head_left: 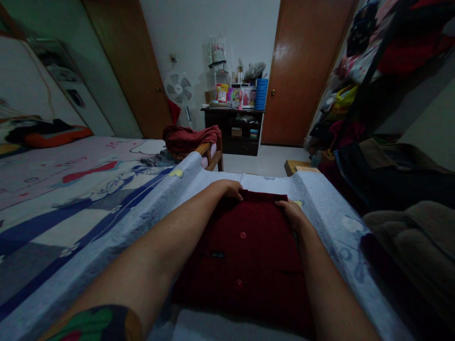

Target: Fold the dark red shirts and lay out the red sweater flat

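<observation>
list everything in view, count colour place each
shirt: 1, dark red, centre
buttons: 2, red, on shirt
label: 1, black, on shirt
sheet: 1, pale blue, under shirt
bedding: uncounted, multicoloured, left
frame: 1, brown wood, beyond sheet
cloth: 1, rust red, on frame
cabinet: 1, dark, back wall
fan: 1, white, left of cabinet
stack: 1, blue, on cabinet
packet: 1, yellow and red, on cabinet
small items: uncounted, mixed, on cabinet
doors: 2, brown, flanking cabinet
clothes: uncounted, mixed, right
forearms: 2, bare, flanking shirt
left grip: 1, bare, on shirt's far edge
right grip: 1, bare, near shirt's far right corner
</observation>
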Available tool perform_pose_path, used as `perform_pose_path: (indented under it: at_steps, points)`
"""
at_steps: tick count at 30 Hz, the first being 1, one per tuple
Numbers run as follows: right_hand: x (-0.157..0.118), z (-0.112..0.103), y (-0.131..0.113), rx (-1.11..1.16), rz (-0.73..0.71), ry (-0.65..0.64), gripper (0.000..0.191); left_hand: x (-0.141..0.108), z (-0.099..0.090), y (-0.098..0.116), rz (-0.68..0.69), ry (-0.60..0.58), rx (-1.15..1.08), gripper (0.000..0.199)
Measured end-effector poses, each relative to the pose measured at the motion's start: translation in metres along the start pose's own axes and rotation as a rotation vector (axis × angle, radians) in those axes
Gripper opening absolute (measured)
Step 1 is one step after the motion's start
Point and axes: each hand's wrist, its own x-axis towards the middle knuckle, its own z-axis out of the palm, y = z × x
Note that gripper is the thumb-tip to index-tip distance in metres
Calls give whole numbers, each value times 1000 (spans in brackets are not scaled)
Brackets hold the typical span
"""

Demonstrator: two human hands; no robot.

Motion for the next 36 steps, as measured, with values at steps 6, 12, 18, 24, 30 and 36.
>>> perform_pose_path:
  at_steps: [6,12,18,24,30,36]
  points:
    - [-2,-1,-3,58,60,0,23,6,5,-12,-93,7,62,54]
    - [-2,-2,-2,103,98,4,23,0,-10,-33,-164,32,99,58]
    - [-2,-2,0,121,54,6,23,-34,6,-32,-262,339,131,58]
    - [-1,-4,3,35,-56,6,33,-76,65,5,-274,883,158,28]
    - [-3,1,-19,-644,-268,494,49,-79,115,34,-181,706,153,61]
    - [-41,67,-32,-1161,-664,40,43,-61,126,34,-140,642,125,58]
